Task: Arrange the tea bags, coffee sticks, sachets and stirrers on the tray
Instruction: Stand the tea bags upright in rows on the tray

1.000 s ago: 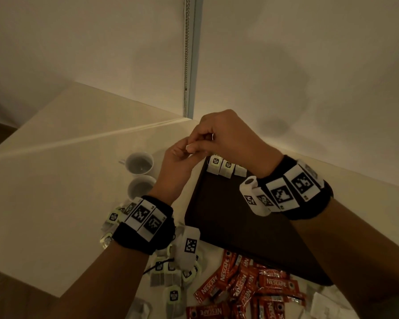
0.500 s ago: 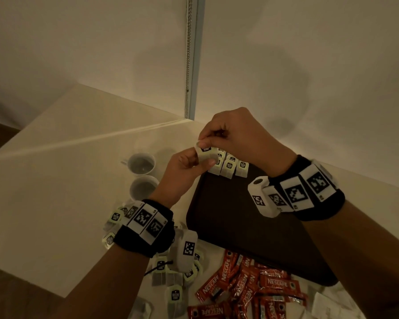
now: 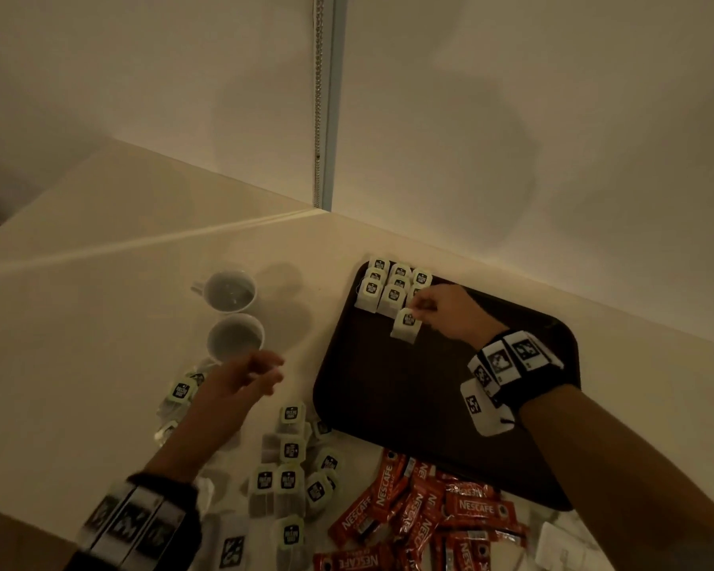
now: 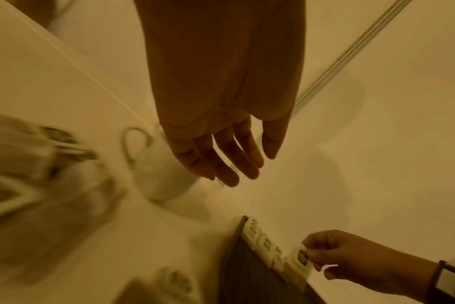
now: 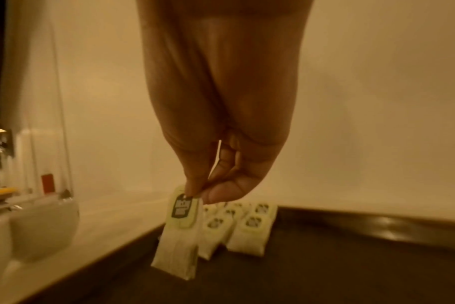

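Pale countertop (image 3: 100,290) against white wall, dark tray (image 3: 388,405) with tea bags in rows (image 3: 392,282) at far corner, right hand (image 3: 450,313) pinching tea bag (image 3: 407,325) just above tray, left hand (image 3: 244,375) empty, fingers relaxed, near two cups (image 3: 233,315), loose tea bags (image 3: 289,467) and coffee sticks (image 3: 429,521) beside tray.

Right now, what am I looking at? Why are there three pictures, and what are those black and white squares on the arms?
These are a person's two hands, not a machine. The squares are marker bands worn on the wrists, next to small cameras. The big picture comes from a camera on the person's head, looking down. The other two come from the wrist cameras, looking along each hand.

On the pale table sits a dark tray with tea bags in rows at its far corner. Beside the tray are two white cups, loose tea bags and red coffee sticks.

The right hand pinches one tea bag by its label, over the tray. The left hand is open and holds nothing.
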`<control>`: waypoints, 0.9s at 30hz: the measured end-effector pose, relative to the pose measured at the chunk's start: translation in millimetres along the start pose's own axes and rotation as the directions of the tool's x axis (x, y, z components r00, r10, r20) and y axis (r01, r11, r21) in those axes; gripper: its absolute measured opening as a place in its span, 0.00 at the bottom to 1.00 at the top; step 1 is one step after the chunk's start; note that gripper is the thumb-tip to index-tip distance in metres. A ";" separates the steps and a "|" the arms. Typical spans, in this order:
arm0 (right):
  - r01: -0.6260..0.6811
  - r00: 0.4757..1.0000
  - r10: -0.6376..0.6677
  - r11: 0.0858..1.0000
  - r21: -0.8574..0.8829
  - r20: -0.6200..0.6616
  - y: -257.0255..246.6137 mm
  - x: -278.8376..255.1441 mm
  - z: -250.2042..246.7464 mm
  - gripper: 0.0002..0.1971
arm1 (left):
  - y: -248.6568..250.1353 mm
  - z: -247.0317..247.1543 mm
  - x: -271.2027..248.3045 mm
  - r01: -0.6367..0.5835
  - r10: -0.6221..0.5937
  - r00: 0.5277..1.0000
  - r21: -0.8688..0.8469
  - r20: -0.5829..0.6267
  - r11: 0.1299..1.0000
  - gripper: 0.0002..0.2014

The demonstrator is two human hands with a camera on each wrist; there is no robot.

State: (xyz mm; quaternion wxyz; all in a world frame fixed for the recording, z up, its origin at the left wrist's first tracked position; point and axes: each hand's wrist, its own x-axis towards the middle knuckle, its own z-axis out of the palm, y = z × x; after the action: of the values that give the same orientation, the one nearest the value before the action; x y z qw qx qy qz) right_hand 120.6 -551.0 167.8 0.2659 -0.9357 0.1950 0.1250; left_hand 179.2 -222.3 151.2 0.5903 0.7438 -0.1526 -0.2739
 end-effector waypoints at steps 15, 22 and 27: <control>-0.173 0.973 0.191 0.975 0.137 -0.130 41.9 46.2 19.3 0.03 | -80.0 -58.4 -73.9 0.260 -0.258 0.947 -0.014 -0.189 0.965 0.11; -0.184 0.969 0.206 0.970 0.158 -0.135 45.2 54.7 19.7 0.03 | -80.6 -65.1 -76.2 0.256 -0.255 0.944 -0.021 -0.209 0.966 0.11; -0.196 0.964 0.221 0.967 0.164 -0.147 45.5 55.3 19.2 0.06 | -77.0 -62.6 -80.1 0.274 -0.275 0.939 -0.034 -0.206 0.961 0.10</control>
State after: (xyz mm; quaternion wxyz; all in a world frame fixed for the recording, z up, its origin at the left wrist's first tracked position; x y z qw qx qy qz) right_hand 147.8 -592.6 112.8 0.3029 -0.8947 0.3227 0.0599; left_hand 144.2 -108.7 104.9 0.5608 0.7810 0.0159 -0.2743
